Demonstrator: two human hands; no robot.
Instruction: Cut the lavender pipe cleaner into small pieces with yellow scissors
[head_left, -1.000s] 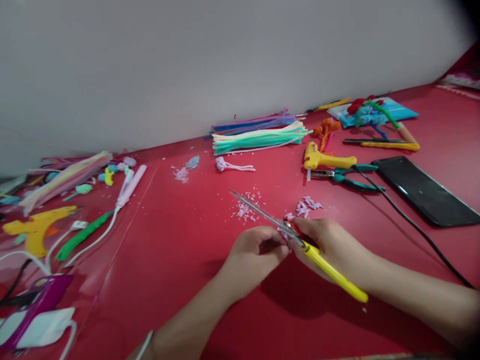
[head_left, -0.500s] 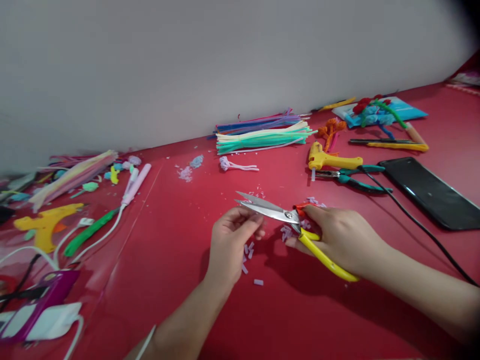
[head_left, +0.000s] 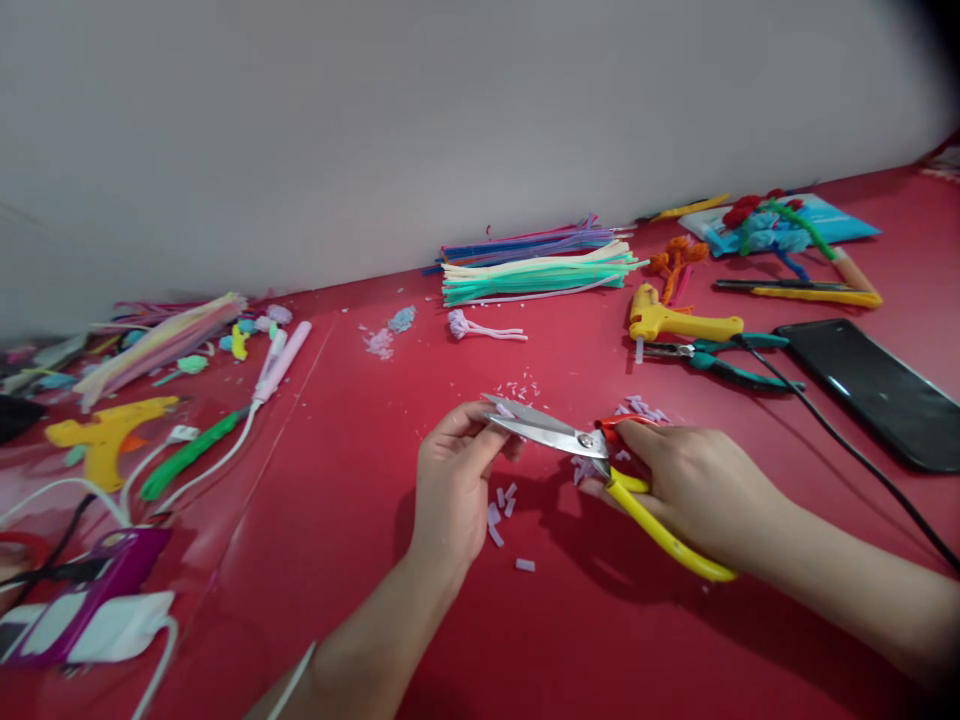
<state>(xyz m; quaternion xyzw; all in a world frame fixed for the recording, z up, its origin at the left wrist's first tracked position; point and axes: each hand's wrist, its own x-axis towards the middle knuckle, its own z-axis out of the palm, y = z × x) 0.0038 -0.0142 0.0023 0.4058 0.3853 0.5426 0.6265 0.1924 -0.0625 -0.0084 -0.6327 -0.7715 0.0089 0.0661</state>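
My right hand (head_left: 694,475) is wrapped round the yellow and orange handles of a pair of scissors (head_left: 551,432), whose blades point left and stand slightly apart. Thumb and fingers of my left hand (head_left: 461,470) are pinched together at the blade tips. Between the blades, by those fingertips, shows a small lilac piece (head_left: 505,410), apparently pipe cleaner; most of it is hidden. Several cut lilac pieces (head_left: 495,522) lie below my left hand, and others (head_left: 641,408) lie beyond and under my right hand. A lilac pipe-cleaner bloom (head_left: 459,324) with bent stems lies farther back.
Bundled pipe cleaners (head_left: 540,275) lie by the wall. At right are a yellow glue gun (head_left: 686,322) with a black cord, green-handled pliers (head_left: 739,370) and a black phone (head_left: 874,395). Another glue gun (head_left: 109,435), a pink corded tool (head_left: 281,368) and a power strip (head_left: 124,590) crowd the left.
The scissors have moved left relative to my left hand, so the blade tips now reach its fingertips. A lilac piece now shows between the blades. The view has shifted slightly.
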